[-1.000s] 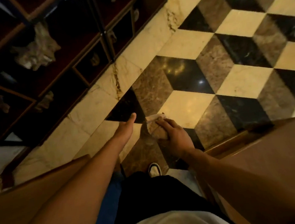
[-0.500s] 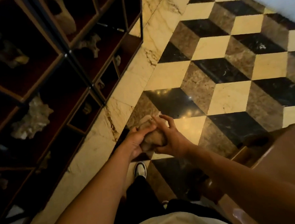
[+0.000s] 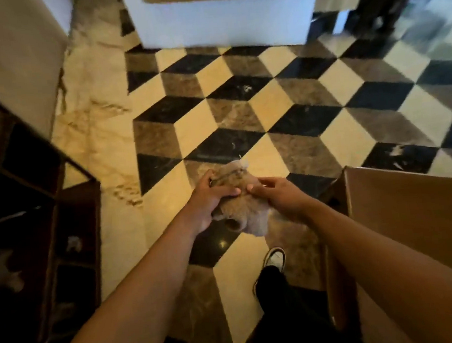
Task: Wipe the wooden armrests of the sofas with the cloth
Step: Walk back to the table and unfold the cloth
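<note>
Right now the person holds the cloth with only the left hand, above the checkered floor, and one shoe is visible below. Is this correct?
Not quite. The head view shows both hands on the cloth: the left hand grips its left side and the right hand pinches its right side. The rest is right: the cloth is held above the checkered floor, and one shoe is visible below.

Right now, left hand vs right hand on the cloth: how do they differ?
The left hand wraps the cloth from its left side, fingers curled over the top edge and thumb laid across the front; the right hand only pinches the right edge with its fingertips. The left hand's grip covers more fabric; the right hand's palm stays off it. Both hold the same cloth in the air over the tiled floor, thumbs nearly meeting.
</note>
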A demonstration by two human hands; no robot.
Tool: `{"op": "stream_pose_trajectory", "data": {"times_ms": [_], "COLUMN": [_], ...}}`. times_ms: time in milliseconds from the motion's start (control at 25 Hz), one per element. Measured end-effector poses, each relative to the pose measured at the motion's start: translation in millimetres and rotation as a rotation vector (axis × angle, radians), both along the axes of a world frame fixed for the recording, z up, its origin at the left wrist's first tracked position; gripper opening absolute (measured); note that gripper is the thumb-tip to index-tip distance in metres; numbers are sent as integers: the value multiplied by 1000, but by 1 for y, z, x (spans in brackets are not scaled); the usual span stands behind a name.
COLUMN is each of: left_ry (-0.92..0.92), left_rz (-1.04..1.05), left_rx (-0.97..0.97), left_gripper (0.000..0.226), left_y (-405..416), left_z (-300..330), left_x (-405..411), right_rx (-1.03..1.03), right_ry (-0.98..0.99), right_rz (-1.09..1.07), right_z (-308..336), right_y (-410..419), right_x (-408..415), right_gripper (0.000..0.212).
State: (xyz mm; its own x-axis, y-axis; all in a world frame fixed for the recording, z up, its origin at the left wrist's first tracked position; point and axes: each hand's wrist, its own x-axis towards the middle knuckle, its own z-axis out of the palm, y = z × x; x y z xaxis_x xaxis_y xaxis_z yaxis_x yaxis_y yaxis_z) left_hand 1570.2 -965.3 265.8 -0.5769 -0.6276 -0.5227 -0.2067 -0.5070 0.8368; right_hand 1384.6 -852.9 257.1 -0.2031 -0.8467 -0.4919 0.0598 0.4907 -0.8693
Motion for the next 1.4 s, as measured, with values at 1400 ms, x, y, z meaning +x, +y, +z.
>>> {"op": "stream_pose_trajectory", "data": {"times_ms": [1400], "left_ry": [-142], "left_rz": [-1742], "left_rx": [-378], "left_gripper": [70], "left_y": [-75], "left_z": [-2], "left_x": [-1156], "right_rx": [228], "right_ry": [259], "right_rz": [-1532], "right_z": [47], "right_y": [26], "right_x": [-880], "right_gripper": [43]}}
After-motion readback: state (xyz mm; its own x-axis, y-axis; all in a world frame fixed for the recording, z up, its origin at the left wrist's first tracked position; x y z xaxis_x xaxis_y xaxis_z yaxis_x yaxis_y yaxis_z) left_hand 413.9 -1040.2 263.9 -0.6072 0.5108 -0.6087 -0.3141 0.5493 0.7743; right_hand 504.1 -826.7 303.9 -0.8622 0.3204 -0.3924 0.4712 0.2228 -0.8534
